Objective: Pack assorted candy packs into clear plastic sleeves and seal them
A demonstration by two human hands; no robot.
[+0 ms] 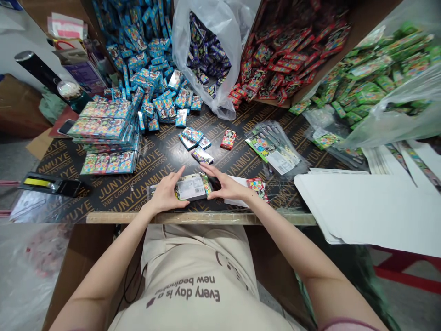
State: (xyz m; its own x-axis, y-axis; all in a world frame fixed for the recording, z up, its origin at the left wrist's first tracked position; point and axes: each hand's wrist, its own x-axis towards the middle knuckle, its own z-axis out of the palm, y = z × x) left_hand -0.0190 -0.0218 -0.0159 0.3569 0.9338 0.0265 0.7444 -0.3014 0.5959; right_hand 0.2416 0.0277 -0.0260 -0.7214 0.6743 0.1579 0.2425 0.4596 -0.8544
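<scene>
Near the table's front edge lies a flat package (pixel 193 187) with a white barcode label facing up. My left hand (pixel 167 191) grips its left end between thumb and fingers. At its right end, my right hand (pixel 222 184) holds it the same way. Just beyond my fingertips sits a purple box (pixel 202 155), with several blue boxes (pixel 193 134) behind it. A single red box (pixel 228 139) lies to the right of those. Under my right wrist are a white sheet (pixel 236 201) and a red packet (pixel 255 185).
Stacked colourful packs (pixel 108 138) stand at the left, beside a black tape dispenser (pixel 51 184). Blue boxes, a bag of purple boxes (pixel 210 59), red boxes (pixel 285 55) and green boxes (pixel 379 78) line the back. Clear sleeves (pixel 275 149) and white sheets (pixel 372 207) lie at right.
</scene>
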